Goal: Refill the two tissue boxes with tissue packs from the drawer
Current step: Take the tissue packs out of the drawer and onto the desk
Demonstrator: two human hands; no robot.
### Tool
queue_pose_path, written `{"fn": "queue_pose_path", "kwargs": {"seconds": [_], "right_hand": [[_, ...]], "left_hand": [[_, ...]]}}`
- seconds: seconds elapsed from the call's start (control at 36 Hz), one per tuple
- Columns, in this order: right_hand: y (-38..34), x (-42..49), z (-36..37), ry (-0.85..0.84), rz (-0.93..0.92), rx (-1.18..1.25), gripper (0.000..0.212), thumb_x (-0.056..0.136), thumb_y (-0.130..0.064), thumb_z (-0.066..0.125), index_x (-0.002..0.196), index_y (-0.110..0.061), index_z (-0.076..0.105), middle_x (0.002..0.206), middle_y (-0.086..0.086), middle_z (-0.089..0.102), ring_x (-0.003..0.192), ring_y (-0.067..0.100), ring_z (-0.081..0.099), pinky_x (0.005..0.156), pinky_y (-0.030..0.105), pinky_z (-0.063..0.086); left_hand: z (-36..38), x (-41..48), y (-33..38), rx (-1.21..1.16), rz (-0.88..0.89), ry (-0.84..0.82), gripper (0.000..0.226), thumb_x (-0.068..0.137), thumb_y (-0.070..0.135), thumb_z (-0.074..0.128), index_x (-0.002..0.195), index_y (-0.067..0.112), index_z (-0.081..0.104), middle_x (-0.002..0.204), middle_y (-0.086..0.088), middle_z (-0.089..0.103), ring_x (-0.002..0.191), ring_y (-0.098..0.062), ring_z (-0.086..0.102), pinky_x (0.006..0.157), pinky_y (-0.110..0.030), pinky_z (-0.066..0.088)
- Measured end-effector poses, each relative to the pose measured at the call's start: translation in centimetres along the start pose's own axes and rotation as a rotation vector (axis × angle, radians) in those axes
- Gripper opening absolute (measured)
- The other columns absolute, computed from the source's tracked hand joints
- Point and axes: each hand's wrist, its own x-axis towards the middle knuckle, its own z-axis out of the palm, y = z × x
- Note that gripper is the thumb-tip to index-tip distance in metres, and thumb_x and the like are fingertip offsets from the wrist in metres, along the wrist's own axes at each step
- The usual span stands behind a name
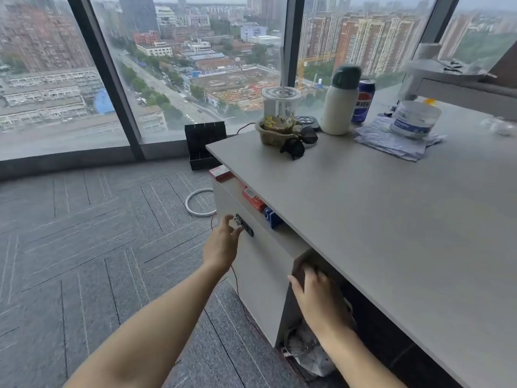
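Note:
A grey drawer (260, 256) under the desk's left edge stands pulled out a little. Red boxes (253, 198) and a blue item (272, 218) show in the gap at its top. My left hand (223, 245) is at the drawer front, fingers spread and touching the dark handle (244, 225). My right hand (319, 298) rests on a dark brown object (303, 264) at the drawer's near corner, under the desktop; whether it grips it is unclear. No tissue box or tissue pack is recognisable in view.
The grey desktop (377, 205) carries a plastic cup with a straw (279, 107), sunglasses (300, 142), a white flask (340, 105), a blue can (363, 100), a tub (415, 119) on a cloth. A lined bin (307, 351) stands under the desk. A white ring (200, 203), black rack (204, 145) and thin red wire lie on the carpet.

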Motion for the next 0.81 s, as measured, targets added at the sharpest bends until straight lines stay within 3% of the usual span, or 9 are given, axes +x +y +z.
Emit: {"fn": "queue_pose_path", "kwargs": {"seconds": [0.25, 0.33, 0.42, 0.53, 0.67, 0.81], "right_hand": [[0.1, 0.0, 1.2, 0.065, -0.004, 0.095, 0.021, 0.091, -0.031, 0.061, 0.090, -0.010, 0.063, 0.078, 0.011, 0.070, 0.070, 0.029, 0.068, 0.056, 0.039, 0.054], [-0.2, 0.1, 1.2, 0.082, 0.012, 0.151, 0.022, 0.091, -0.031, 0.063, 0.085, -0.010, 0.062, 0.077, 0.012, 0.069, 0.071, 0.030, 0.067, 0.056, 0.038, 0.051], [-0.3, 0.2, 1.1, 0.085, 0.021, 0.232, 0.021, 0.090, -0.029, 0.064, 0.084, -0.009, 0.063, 0.078, 0.011, 0.069, 0.074, 0.030, 0.067, 0.060, 0.038, 0.050], [-0.1, 0.2, 1.2, 0.081, 0.018, 0.274, 0.022, 0.091, -0.031, 0.063, 0.083, -0.009, 0.063, 0.077, 0.010, 0.069, 0.074, 0.030, 0.066, 0.062, 0.042, 0.053], [0.0, 0.1, 1.3, 0.104, 0.010, 0.284, 0.021, 0.090, -0.029, 0.065, 0.082, -0.010, 0.062, 0.075, 0.009, 0.069, 0.071, 0.029, 0.066, 0.058, 0.040, 0.052], [0.0, 0.0, 1.3, 0.107, 0.011, 0.292, 0.020, 0.090, -0.029, 0.065, 0.082, -0.010, 0.062, 0.075, 0.008, 0.069, 0.071, 0.028, 0.066, 0.058, 0.039, 0.051]], "left_hand": [[-0.2, 1.1, -0.4, 0.013, 0.062, 0.038, 0.012, 0.102, 0.032, 0.041, 0.112, 0.026, 0.043, 0.097, -0.004, 0.070, 0.078, -0.026, 0.063, 0.063, -0.041, 0.053], [-0.1, 1.7, -0.2, 0.027, 0.055, 0.026, 0.006, 0.101, 0.026, 0.042, 0.106, 0.028, 0.039, 0.086, -0.003, 0.068, 0.073, -0.028, 0.062, 0.064, -0.049, 0.056], [-0.2, 1.9, 0.2, -0.105, -0.029, -0.029, 0.012, 0.099, 0.019, 0.043, 0.102, 0.030, 0.039, 0.084, -0.001, 0.067, 0.074, -0.030, 0.064, 0.061, -0.054, 0.058], [-0.5, 1.9, 0.9, -0.364, -0.165, -0.056, 0.009, 0.099, 0.017, 0.050, 0.107, 0.016, 0.047, 0.103, -0.010, 0.064, 0.084, -0.031, 0.065, 0.050, -0.042, 0.059], [-0.7, 2.4, 1.2, -0.674, -0.347, -0.039, 0.012, 0.093, 0.004, 0.058, 0.102, 0.004, 0.051, 0.107, -0.020, 0.059, 0.081, -0.024, 0.059, 0.056, -0.037, 0.058], [-0.6, 2.9, 0.9, -0.699, -0.372, -0.025, 0.011, 0.091, 0.004, 0.061, 0.094, 0.006, 0.051, 0.101, -0.018, 0.059, 0.081, -0.022, 0.060, 0.063, -0.034, 0.055]]}}
